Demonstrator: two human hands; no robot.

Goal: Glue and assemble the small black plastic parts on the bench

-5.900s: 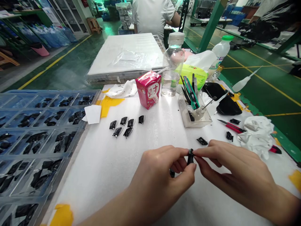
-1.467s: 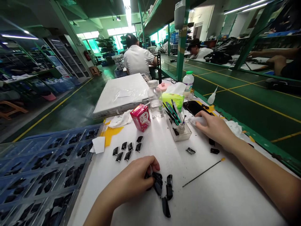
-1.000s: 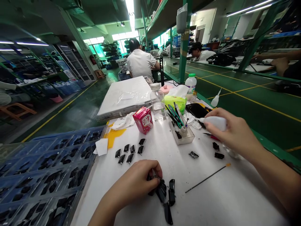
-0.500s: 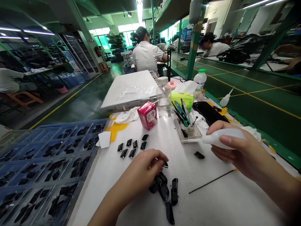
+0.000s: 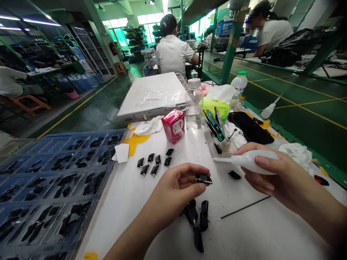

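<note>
Between thumb and fingers, my left hand [image 5: 180,191] holds a small glossy black curved plastic piece [image 5: 204,179] above the white tabletop. My right hand [image 5: 267,169] grips a white squeeze bottle [image 5: 255,161], tipped on its side. Its thin nozzle points left, toward the black piece but apart from it. Below my left hand lies a loose pile of similar black pieces [image 5: 197,220], partly hidden by the hand. Several more black pieces [image 5: 155,169] sit spaced out beyond it. One dark piece [image 5: 234,175] rests alone between my hands, with a thin black rod [image 5: 245,207] nearer me.
At left stands a divided blue tray [image 5: 58,180] of black parts. Beyond my hands are a red drink carton [image 5: 174,126], a clear bottle [image 5: 194,104], a small box [image 5: 225,155] of tools and a phone [image 5: 251,127]. A person [image 5: 173,54] sits ahead.
My left hand has lifted a black plastic piece off the pile and turned it into view. The squeeze bottle's nozzle has come closer to it. The whole view has shifted slightly.
</note>
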